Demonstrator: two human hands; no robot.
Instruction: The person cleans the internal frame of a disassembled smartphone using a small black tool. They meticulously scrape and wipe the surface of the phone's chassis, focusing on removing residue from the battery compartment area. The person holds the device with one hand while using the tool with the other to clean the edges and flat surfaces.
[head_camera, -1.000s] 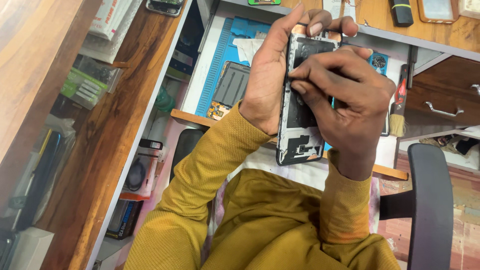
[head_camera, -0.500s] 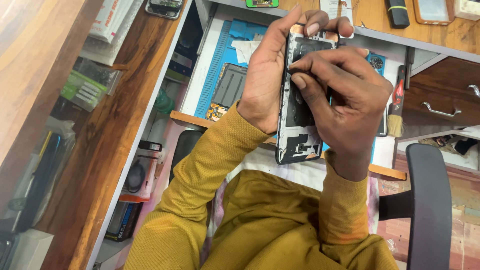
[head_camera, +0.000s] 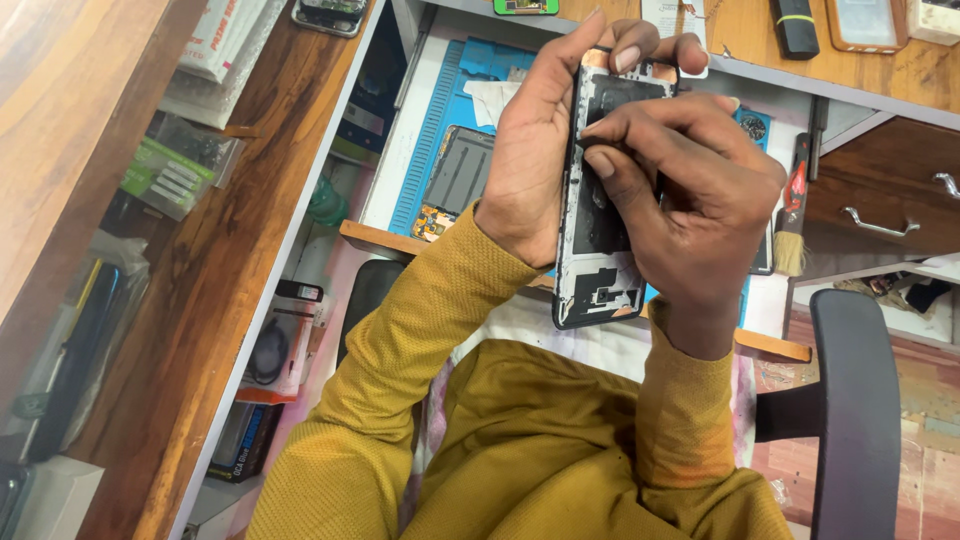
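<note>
Left hand (head_camera: 535, 165) grips an opened phone frame (head_camera: 598, 240) upright above the desk (head_camera: 420, 120), fingers curled over its top edge. Right hand (head_camera: 700, 215) rests closed against the frame's exposed interior, fingertips pinched together there.

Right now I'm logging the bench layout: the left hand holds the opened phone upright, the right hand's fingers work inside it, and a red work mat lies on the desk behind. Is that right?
Nearly. In the head view the work mat is blue, not red. The left hand does hold the opened phone and the right hand works inside it.

The right hand (head_camera: 700, 200) hides the opened phone's (head_camera: 595, 250) middle and whatever its fingertips pinch.
</note>
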